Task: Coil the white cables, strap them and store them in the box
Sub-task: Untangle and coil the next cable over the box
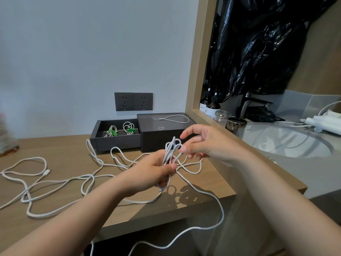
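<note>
1. Above the right end of the counter [64, 163], find the white cable [171, 150], partly wound into a bunch of upright loops.
2. Note the left hand [156, 172] clenched round the waist of that bunch, thumb pressed across the strands.
3. Note the right hand [201, 145] just beside it, thumb tip touching the topmost loop and fingers half curled; cannot tell whether pinching the strand or merely steering it.
4. Judge the step as winding. Match each new loop to those already held, side by side, with no twist carried in.
5. Feed slack in a little at a time, and mind the tail [219, 215] hanging over the counter's front edge, since it is likely to drag or snag.
6. Expect tangles from the loose cable [55, 183] sprawled and crossing itself on the left of the counter. Shake crossings free before drawing them in.
7. Grip the waist firmly until a strap goes on; none seen in either hand.
8. At the back of the counter, against the wall, see the dark box [166, 137] with its drawer [118, 139] pulled open, and two coils bound with green straps [111, 132] lying inside.
9. Around it, take in the wood-grain top, the pale wall and the twin sockets [133, 101]. To the right, past a wooden frame, see a sink [287, 143], a tap [251, 102], brown bottles [210, 106] and a black plastic bag [258, 43] above.
</note>
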Available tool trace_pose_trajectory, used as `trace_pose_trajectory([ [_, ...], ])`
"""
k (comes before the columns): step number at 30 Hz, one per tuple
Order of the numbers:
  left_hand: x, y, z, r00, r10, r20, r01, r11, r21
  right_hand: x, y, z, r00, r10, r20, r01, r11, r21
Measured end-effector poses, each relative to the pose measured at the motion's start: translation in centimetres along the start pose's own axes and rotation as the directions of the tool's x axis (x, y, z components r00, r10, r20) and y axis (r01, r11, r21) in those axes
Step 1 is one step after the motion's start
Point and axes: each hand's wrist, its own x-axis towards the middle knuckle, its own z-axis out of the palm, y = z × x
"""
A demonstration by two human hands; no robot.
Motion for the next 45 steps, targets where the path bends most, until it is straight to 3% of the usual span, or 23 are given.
trace_pose_trajectory([
  [9,-0.2,1.1,0.0,0.998,-0.004,0.064,-0.008,0.980,0.199,0.6,0.5,-1.0,0.986,0.103,0.128,-0.111,0.993,0.050],
  [14,-0.1,1.3,0.2,0.999,-0.015,0.045,-0.002,0.941,0.338,0.4,0.3,-1.4,0.983,0.114,0.145,-0.112,0.994,-0.018],
  [18,-0.3,1.1,0.2,0.999,-0.016,0.045,0.006,0.976,0.216,-0.3,0.2,-1.2,0.996,0.015,0.088,-0.010,0.998,-0.056],
  [22,-0.5,1.0,0.4,0.988,-0.032,0.148,0.034,0.999,-0.013,-0.3,0.7,-0.9,0.995,-0.081,-0.065,0.055,0.941,-0.334],
  [27,-0.1,1.4,0.2,0.971,-0.010,0.238,0.063,0.974,-0.216,-0.4,1.3,0.3,0.988,-0.142,-0.059,0.125,0.964,-0.233],
  [33,0.3,1.9,0.6,0.953,0.020,0.303,0.098,0.924,-0.369,-0.1,1.6,1.8,0.939,-0.287,-0.191,0.205,0.911,-0.358],
  [40,0.1,2.3,0.9,0.953,0.035,0.302,0.074,0.936,-0.343,0.2,1.9,1.6,0.906,-0.353,-0.233,0.290,0.920,-0.265],
  [45,-0.2,3.1,1.8,0.993,0.069,0.094,-0.065,0.997,-0.046,0.6,2.5,1.5,0.863,-0.370,-0.344,0.310,0.925,-0.220],
])
